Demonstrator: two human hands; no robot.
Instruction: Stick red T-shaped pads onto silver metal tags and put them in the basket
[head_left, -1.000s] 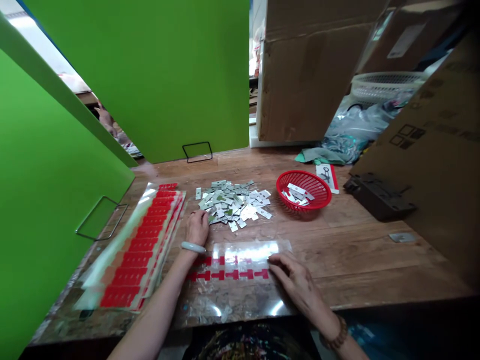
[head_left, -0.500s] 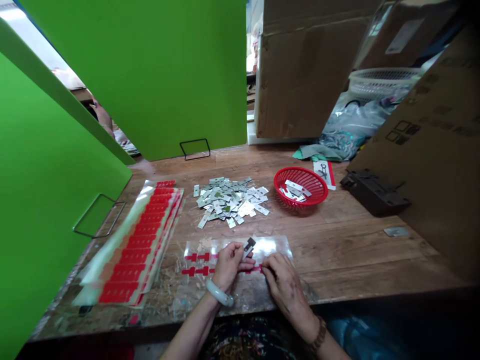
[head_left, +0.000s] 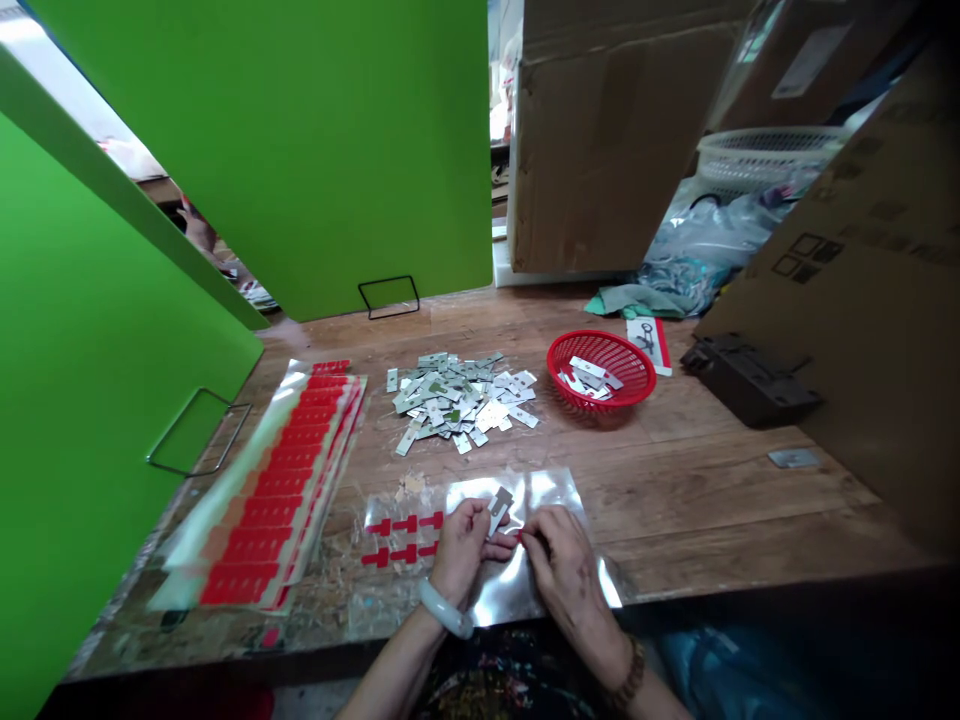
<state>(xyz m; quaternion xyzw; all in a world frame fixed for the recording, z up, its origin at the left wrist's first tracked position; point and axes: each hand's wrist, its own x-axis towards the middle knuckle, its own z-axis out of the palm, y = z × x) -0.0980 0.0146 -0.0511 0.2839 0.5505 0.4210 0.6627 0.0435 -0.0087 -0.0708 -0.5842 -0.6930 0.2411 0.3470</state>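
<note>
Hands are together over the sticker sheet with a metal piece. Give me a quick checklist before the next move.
1. Left hand holds small metal plate: ok, pinched upright.
2. Right hand grips a red sticker: cannot tell, fingers hide it.
3. Clear sticker sheet lies flat under both hands: ok.
4. Red stickers remaining on sheet: ok, two short rows.
5. Pile of metal plates within reach: ok.
6. Red basket has room: ok, few pieces inside.
</note>
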